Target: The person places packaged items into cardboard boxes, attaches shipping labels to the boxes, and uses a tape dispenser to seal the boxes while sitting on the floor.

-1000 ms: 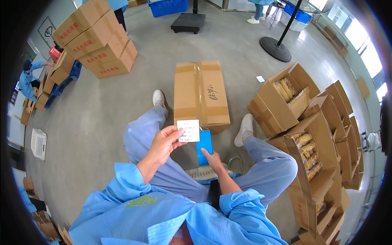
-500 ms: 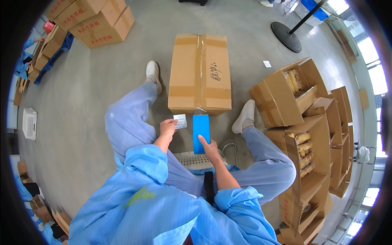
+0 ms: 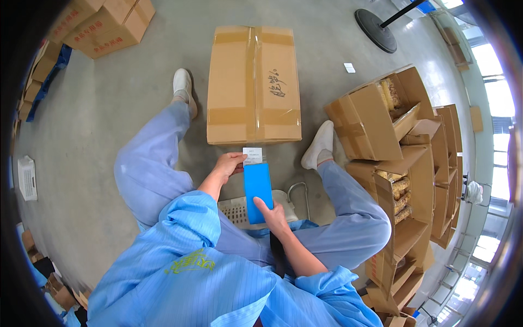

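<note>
Between the fingertips of my left hand [image 3: 230,165] is a small white printed label [image 3: 252,154]. My right hand [image 3: 271,211] grips a blue oblong block [image 3: 258,182] near its lower end, thumb on top. A shiny clear strip shows at the block's far end, beside the label; I cannot make out exactly what kind of tool it is. The label's lower edge meets or overlaps the block's far end. Just beyond both hands stands a taped cardboard box [image 3: 231,82] with handwriting on its top, on the floor between my feet.
Open cartons [image 3: 357,131] with bagged goods crowd the right side. A black round stand base [image 3: 376,31] is at the far right, with a white slip [image 3: 349,67] nearer. Stacked boxes [image 3: 111,30] rise far left. A white perforated plastic piece [image 3: 237,211] lies below my hands.
My left hand has brought the label rightward to the far end of the blue block. The block has come slightly nearer to me. The whole view has shifted a little.
</note>
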The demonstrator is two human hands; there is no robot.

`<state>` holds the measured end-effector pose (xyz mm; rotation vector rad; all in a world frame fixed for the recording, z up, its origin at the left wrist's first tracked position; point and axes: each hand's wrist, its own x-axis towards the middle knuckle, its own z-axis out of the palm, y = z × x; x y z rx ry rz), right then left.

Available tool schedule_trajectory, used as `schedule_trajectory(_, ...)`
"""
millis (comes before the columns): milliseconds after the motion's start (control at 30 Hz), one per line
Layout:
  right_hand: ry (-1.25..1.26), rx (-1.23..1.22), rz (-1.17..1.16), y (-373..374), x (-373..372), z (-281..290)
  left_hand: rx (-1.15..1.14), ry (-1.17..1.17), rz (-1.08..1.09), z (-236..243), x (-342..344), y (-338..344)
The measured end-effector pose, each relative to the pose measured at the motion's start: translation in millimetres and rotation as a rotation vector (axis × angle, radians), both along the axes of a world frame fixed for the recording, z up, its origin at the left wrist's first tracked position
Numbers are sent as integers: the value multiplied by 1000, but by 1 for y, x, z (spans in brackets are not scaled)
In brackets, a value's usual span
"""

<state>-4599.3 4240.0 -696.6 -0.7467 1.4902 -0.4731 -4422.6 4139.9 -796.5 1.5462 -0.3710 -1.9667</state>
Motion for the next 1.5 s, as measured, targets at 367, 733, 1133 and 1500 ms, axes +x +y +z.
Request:
schedule_trajectory(367, 78, 23, -5, 17, 0, 35, 36, 152, -29, 33, -10, 12)
schedule_trajectory(733, 82, 26, 7, 23, -5, 36, 40, 204, 29, 26, -7, 18)
schedule_trajectory(1133, 65, -11, -11, 22, -5, 38, 29, 200, 15, 36, -6, 16)
schedule_trajectory(1500, 60, -28, -21, 25, -5, 34, 16, 224, 14, 40, -7, 13)
